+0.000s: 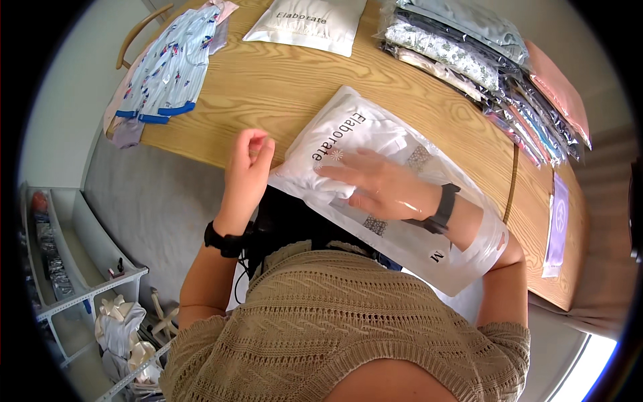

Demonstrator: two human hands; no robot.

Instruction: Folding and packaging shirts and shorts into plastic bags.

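A frosted clear zip bag lies slantwise across the table's near edge, its lower right end hanging over me. Inside it, toward the far left end, is a folded white garment. My right hand is inside the bag, having entered at the lower right end; its fingers are spread flat over the garment. Beside the bag's left corner, my left hand is raised with fingers loosely curled and the thumb a little apart. Nothing shows between its fingers. Both wrists wear dark bands.
On the wooden table, a packed white bag lies at the far side. Pale blue patterned clothes lie far left. Bagged garments are stacked far right, near a purple packet. A storage rack stands at lower left.
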